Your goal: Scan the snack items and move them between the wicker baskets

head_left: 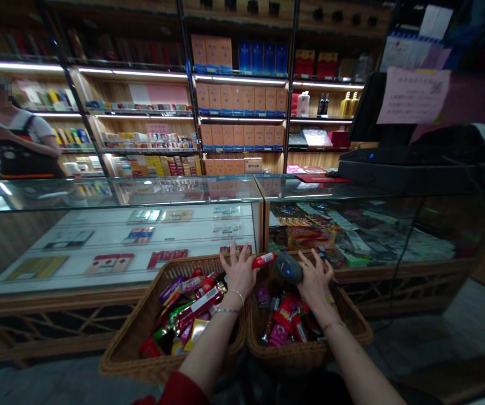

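Your left hand [239, 274] pinches a red snack stick [264, 260], other fingers spread, over the left basket [128, 343]. Your right hand [314, 279] grips a scanner [289, 268], fingers wrapped, at 3 o'clock of the stick, above the right basket [352, 323].

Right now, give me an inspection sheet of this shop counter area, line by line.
Surface: glass display counter, packs laid out inside.
Things: left hand pinches a small red packet; right hand grips a dark barcode scanner with a blue light.
Clutter: two wicker baskets, left basket and right basket, heaped with wrapped snacks.
Grippers: both hands closed on their items.
Cables: a dark cable hangs down the counter front.
Surroundings: lit shelves of boxes, till screen, another person behind the counter.
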Available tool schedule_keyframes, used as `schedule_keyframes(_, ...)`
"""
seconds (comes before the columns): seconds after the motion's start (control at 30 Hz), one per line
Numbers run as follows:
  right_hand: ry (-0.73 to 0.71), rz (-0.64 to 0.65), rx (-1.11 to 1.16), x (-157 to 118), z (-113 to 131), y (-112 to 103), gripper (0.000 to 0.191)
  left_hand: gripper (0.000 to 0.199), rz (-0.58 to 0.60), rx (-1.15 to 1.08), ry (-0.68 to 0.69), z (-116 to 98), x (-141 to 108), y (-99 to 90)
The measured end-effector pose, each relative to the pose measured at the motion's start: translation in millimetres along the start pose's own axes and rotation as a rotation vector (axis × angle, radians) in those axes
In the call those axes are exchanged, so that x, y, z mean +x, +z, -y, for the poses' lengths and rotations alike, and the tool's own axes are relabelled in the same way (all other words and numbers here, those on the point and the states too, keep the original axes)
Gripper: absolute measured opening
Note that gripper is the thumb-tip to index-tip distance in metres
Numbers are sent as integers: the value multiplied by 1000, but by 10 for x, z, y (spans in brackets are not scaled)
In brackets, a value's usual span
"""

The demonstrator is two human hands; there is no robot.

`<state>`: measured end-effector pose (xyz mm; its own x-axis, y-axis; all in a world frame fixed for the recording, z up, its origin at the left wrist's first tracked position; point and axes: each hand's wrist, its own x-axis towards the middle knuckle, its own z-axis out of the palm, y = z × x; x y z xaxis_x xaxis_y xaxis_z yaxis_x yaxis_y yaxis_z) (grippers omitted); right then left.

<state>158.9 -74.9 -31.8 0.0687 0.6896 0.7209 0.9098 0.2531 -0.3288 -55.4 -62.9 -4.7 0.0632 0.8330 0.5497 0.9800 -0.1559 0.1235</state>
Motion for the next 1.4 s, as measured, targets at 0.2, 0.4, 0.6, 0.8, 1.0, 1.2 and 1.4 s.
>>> schedule_keyframes(0.2,-28,-12,-7,51,67,-54,29,32,-15,7,25,-15,44,-140)
schedule_keyframes(0.4,-37,-8,5,91,161,-75,32,32,-41,4,31,24,70,-219)
schedule_keyframes(0.6,-83,11,15,140,388,-93,31,32,-60,24,-1,170,-33,-404)
schedule_keyframes(0.8,-148,37,34,176,696,-31,31,32,-69,73,-50,601,-241,-672)
schedule_keyframes(1.0,-187,67,88,140,958,128,26,36,-9,152,-105,1216,-511,-882)
schedule_keyframes(1.2,-188,103,106,43,1020,284,26,33,64,191,-195,1684,-864,-1087)
schedule_keyframes(1.4,-203,90,86,18,950,382,26,62,79,188,-343,1855,-1056,-1169)
